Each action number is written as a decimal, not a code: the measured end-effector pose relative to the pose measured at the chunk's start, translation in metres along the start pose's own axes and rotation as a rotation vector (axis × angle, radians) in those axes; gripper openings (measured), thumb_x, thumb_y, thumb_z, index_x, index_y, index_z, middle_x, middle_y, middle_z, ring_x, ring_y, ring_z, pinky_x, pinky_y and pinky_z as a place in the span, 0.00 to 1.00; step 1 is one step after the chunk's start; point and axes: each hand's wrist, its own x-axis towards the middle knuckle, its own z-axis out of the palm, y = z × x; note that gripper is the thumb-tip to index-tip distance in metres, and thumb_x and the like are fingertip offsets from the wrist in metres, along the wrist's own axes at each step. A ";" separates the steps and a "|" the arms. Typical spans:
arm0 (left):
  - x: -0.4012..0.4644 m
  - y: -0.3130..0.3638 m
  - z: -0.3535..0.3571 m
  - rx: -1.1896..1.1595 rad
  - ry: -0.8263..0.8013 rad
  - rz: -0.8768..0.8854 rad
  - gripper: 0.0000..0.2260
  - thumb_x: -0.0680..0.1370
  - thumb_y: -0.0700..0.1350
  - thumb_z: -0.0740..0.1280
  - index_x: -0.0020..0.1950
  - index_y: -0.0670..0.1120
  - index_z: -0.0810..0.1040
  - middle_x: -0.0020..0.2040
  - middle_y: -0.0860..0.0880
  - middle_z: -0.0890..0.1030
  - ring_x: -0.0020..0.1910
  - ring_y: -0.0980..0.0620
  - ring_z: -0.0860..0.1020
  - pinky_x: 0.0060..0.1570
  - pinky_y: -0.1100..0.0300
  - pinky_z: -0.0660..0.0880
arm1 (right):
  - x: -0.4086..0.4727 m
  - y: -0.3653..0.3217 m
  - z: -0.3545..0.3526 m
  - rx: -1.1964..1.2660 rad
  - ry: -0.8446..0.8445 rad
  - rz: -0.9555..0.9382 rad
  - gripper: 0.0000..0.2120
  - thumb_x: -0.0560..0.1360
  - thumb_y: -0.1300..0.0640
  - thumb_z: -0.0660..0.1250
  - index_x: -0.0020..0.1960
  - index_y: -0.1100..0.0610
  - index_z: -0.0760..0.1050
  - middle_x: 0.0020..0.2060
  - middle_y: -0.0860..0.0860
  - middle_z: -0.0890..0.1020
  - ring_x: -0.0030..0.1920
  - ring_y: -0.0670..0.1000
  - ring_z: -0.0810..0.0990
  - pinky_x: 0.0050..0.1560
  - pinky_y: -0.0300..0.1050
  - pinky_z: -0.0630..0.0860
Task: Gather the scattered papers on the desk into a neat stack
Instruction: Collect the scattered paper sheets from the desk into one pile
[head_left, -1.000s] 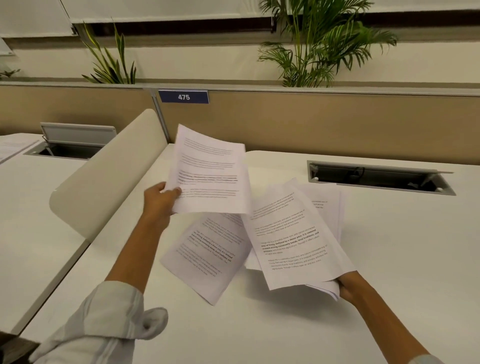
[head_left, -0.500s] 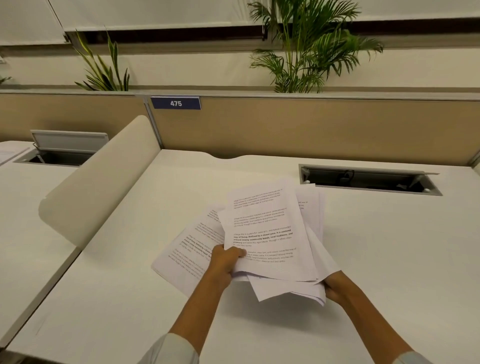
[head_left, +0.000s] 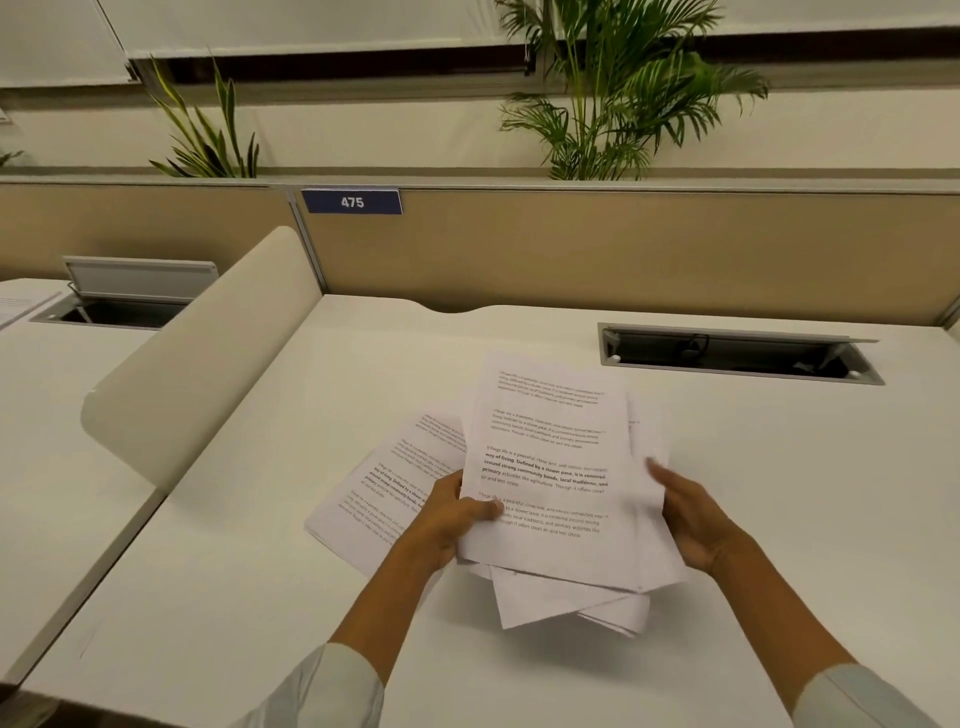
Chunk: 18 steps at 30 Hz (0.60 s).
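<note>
A loose bundle of white printed paper sheets (head_left: 550, 467) is held above the white bench (head_left: 234, 571), near its middle, with the printed side facing up. The sheets are not squared: lower corners stick out at different angles below the top page, and further edges fan out to the right. The bundle's left edge is gripped by the left hand (head_left: 447, 514), whose thumb is pressed on the top page while the fingers are hidden beneath. The right edge is met by the right hand (head_left: 691, 519), which is spread open with its palm turned toward the papers; whether its fingers actually close on the sheets cannot be told, since the fingertips are blurred.

One more white printed sheet (head_left: 384, 483) is seen lying flat on the bench just left of the bundle, turned at an angle and partly covered by the left hand and the held pages.

Pale rolled-up sleeves are visible at both forearms. To the left, a cream rounded divider panel (head_left: 208, 358) stands between this bench and the neighbouring one. A grey recessed cable tray with its lid raised (head_left: 737, 353) is set into the bench behind the papers. Behind it runs a beige partition bearing a blue label reading 475 (head_left: 352, 201), with green plants (head_left: 613, 98) above.
</note>
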 end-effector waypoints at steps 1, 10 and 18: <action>-0.001 -0.001 0.001 0.006 -0.019 0.017 0.17 0.69 0.32 0.75 0.51 0.50 0.82 0.50 0.50 0.87 0.51 0.45 0.84 0.46 0.50 0.82 | 0.001 -0.004 0.002 -0.089 0.024 -0.003 0.34 0.67 0.47 0.78 0.69 0.58 0.74 0.63 0.60 0.81 0.63 0.64 0.79 0.58 0.60 0.79; 0.013 0.002 -0.014 0.016 0.245 0.031 0.12 0.68 0.40 0.78 0.50 0.45 0.82 0.47 0.45 0.86 0.45 0.48 0.84 0.40 0.56 0.81 | -0.002 0.001 -0.010 -0.265 0.207 -0.061 0.25 0.66 0.65 0.77 0.62 0.59 0.77 0.54 0.59 0.86 0.52 0.62 0.86 0.45 0.55 0.84; 0.030 0.005 -0.137 0.953 0.708 -0.222 0.41 0.65 0.51 0.80 0.69 0.37 0.64 0.66 0.36 0.73 0.68 0.37 0.69 0.63 0.40 0.71 | -0.021 0.011 -0.029 -0.233 0.324 -0.091 0.22 0.64 0.62 0.75 0.57 0.55 0.78 0.48 0.56 0.88 0.45 0.59 0.87 0.39 0.53 0.84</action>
